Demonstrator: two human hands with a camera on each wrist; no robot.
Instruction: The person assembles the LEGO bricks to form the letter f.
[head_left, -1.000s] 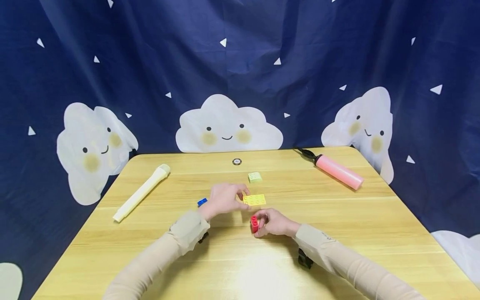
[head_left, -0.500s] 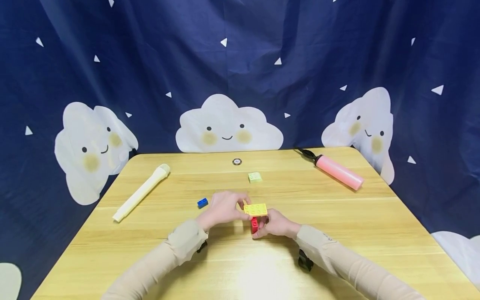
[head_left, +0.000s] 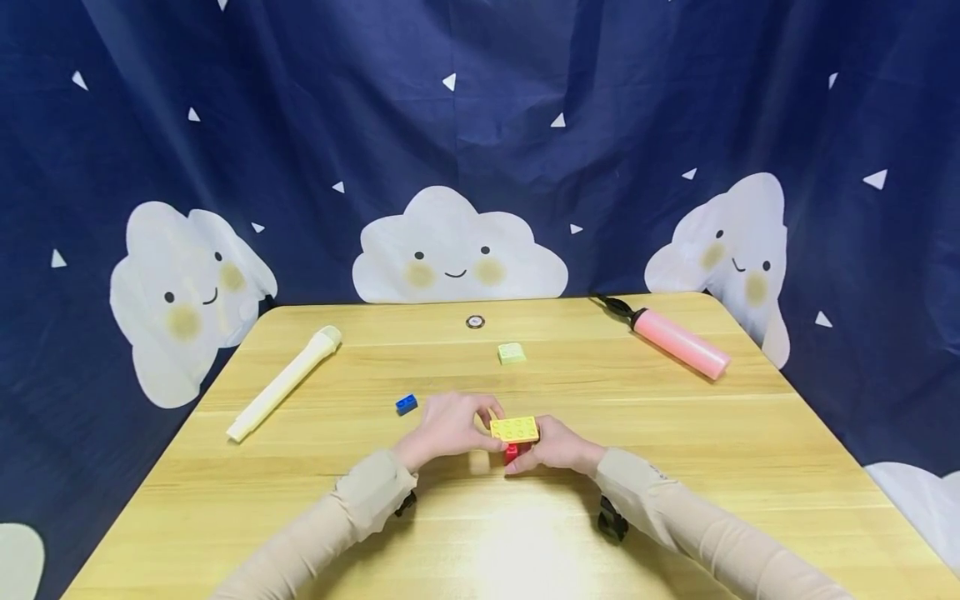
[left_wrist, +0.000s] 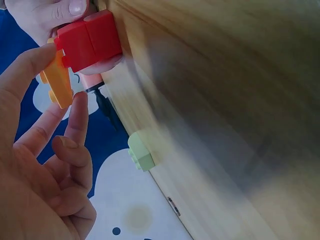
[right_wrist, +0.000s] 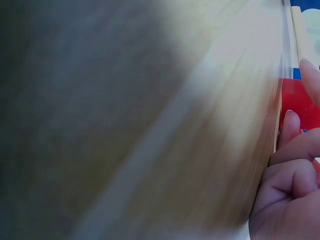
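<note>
My left hand (head_left: pixel 448 427) pinches a flat yellow building brick (head_left: pixel 515 429) by its left end, with thumb and fingertips. Below it my right hand (head_left: pixel 561 446) grips red building bricks (head_left: pixel 512 455) between thumb and fingers; a seam down the red (left_wrist: pixel 92 40) suggests two of them joined. The yellow brick (left_wrist: pixel 61 85) lies over the red studs in the left wrist view; whether it is pressed fully down I cannot tell. The right wrist view has only part of the red brick (right_wrist: pixel 295 100) behind the fingers.
A blue brick (head_left: pixel 407 405) lies left of my left hand, and a light green brick (head_left: pixel 512 353) farther back. A cream microphone-shaped stick (head_left: pixel 285 383) lies at left, a pink pump (head_left: pixel 682 342) at back right. A small dark-rimmed disc (head_left: pixel 476 322) sits near the far edge.
My left hand has lifted the yellow brick off the table, drawn it nearer and brought it over the red bricks. My right hand has stayed nearly in place, still gripping the red.
</note>
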